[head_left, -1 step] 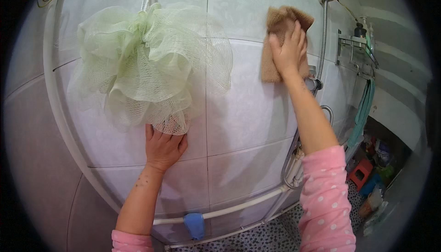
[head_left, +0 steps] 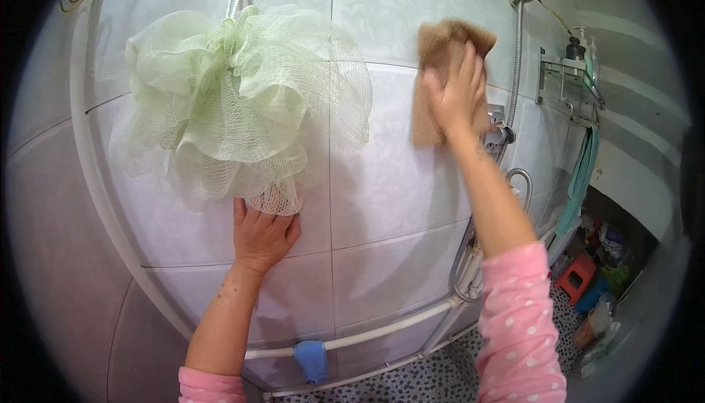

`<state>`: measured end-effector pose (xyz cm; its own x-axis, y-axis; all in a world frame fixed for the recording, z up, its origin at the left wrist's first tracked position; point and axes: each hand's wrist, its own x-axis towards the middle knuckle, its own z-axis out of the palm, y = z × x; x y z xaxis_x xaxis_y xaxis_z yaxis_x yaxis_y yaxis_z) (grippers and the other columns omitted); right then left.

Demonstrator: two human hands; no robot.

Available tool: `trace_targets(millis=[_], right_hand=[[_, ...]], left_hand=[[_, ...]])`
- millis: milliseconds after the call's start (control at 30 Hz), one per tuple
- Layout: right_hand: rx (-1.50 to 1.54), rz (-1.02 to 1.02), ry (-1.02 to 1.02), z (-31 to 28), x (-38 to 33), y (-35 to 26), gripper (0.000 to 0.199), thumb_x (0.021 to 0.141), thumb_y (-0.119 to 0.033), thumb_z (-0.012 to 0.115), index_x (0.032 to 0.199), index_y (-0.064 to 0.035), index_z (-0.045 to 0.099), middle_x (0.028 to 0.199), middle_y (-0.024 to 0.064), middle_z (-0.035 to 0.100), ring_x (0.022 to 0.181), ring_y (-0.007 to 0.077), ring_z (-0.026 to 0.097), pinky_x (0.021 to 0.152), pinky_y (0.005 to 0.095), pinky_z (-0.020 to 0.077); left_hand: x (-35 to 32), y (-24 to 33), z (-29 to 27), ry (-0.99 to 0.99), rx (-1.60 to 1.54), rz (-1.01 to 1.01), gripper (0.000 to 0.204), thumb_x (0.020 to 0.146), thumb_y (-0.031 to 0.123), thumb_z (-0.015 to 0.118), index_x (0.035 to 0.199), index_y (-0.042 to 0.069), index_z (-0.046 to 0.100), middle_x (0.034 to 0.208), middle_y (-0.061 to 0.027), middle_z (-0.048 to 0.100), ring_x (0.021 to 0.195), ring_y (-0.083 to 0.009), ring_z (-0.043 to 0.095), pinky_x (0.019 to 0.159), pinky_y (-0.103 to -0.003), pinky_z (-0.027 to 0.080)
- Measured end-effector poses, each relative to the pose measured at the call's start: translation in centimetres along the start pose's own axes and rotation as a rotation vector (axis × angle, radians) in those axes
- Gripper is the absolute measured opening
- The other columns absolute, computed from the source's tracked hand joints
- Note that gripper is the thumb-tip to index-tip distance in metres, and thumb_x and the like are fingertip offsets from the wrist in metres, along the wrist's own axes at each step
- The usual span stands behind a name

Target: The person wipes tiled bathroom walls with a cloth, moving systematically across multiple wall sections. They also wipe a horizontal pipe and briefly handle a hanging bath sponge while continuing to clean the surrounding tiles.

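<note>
**A:** Where's the brown cloth (head_left: pixel 444 54)?

**B:** On the tiled wall (head_left: pixel 396 197), toward the right, just left of the shower hose (head_left: pixel 518 58). The right hand (head_left: pixel 457 98) lies spread over it, fingers nearly straight, seemingly flattening it on the tile instead of pinching it.

**A:** And the left hand (head_left: pixel 263 241)?

**B:** Well apart from the other, over to the left. Its thumb stands away from its fingers and it looks braced on the tile. The fingertips pass behind the green bath puff (head_left: pixel 242 102), so I can't make those out well.

**A:** How would the cloth handle?

**B:** Light and soft, I'd judge, with a fuzzy face and no stiffness: its far edge is already folding over. It shouldn't break, but it could crumple or slip if the palm eased off. I can't tell whether it's wet; that would add weight.

**A:** Best hold?

**B:** A flat palm over the middle, fingers fanned, so the pressure spreads. For lifting, I'd gather the loose far edge. The tap (head_left: pixel 499 135) sits near its right side, so a corner might catch there.
</note>
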<state>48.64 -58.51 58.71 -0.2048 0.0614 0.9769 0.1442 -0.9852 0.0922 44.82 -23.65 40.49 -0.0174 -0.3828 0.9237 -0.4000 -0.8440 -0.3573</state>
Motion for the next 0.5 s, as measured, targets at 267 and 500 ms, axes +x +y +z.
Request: trace_targets(millis=[267,500], right_hand=[[0.148,-0.283,-0.386,-6.6,-15.1,-8.8,0.074,0.070,-0.043,0.065,0.137,-0.0199,0.046,0.152,0.0243,0.015,0.138,0.0484,0.009,0.108,0.0654,0.0092],[0.134,-0.194,-0.641,-8.9,-13.3,-8.3,0.071,0.072,-0.052,0.065,0.135,-0.0229,0.049,0.146,0.0182,0.025,0.136,0.0430,0.015,0.107,0.0647,0.0112]], left_hand=[[-0.6,-0.2,0.5,-0.088,-0.085,0.051,0.045,0.076,0.016,0.063,0.121,0.017,0.060,0.135,-0.0052,0.049,0.130,-0.0306,0.039,0.107,-0.053,0.027],[13.3,8.7,-3.9,0.385,-0.407,0.421,0.032,0.078,0.023,0.059,0.110,0.019,0.061,0.135,-0.0030,0.050,0.130,-0.0256,0.043,0.110,-0.058,0.023]])
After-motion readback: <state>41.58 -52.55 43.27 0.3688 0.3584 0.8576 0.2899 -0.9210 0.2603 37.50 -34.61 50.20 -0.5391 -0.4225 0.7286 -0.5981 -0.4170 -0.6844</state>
